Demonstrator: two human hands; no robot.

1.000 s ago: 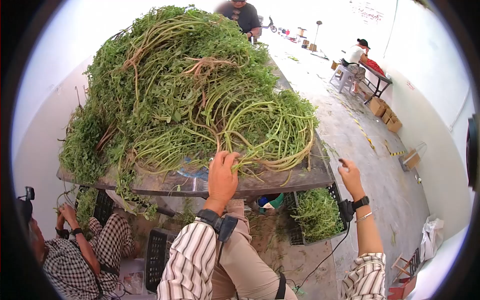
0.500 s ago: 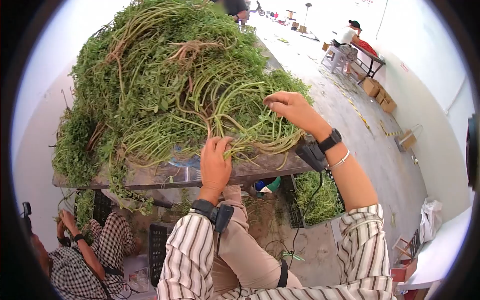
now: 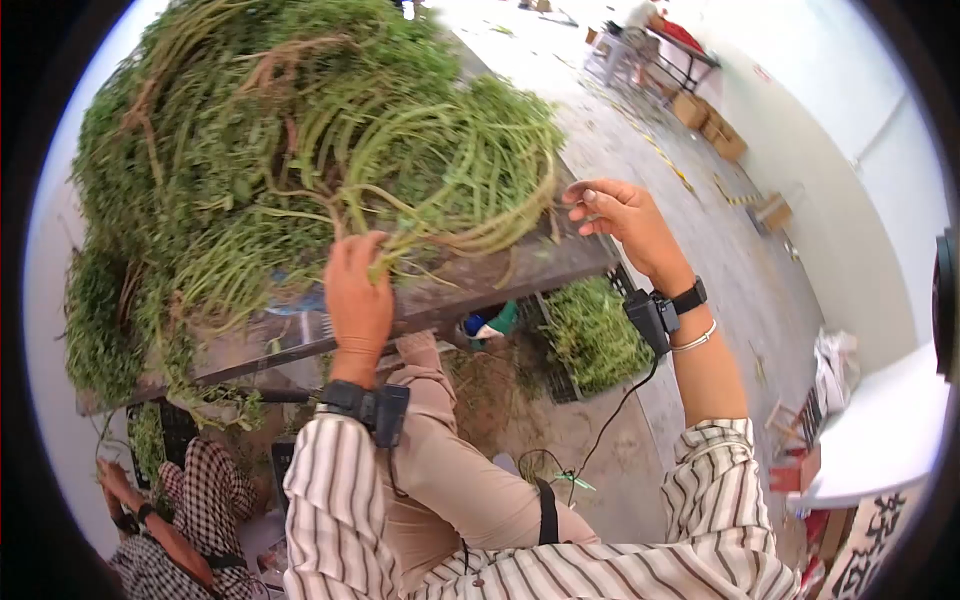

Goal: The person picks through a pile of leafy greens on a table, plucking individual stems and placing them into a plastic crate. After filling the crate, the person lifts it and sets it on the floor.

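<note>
A big heap of leafy green stems (image 3: 230, 150) with some pinkish roots covers the dark table (image 3: 480, 285). At the table's front edge, my left hand (image 3: 358, 295) has its fingers closed round the base of a bundle of green stems, which curve away to the right. My right hand (image 3: 625, 225) hangs in the air past the table's right edge, beside the bent stems and apart from them. Its fingers are partly curled, with gaps between them, and nothing shows in them.
A black crate (image 3: 597, 335) of greens stands below on the right. At the lower left sits a co-worker in checked clothing (image 3: 205, 490). Cardboard boxes (image 3: 708, 125) and another seated person are at the back right. A cable (image 3: 605, 435) hangs from my right wrist.
The view has turned, so the heap appears further left. My right hand has moved from above the stems to beyond the table's right edge, and its fingers have spread a little.
</note>
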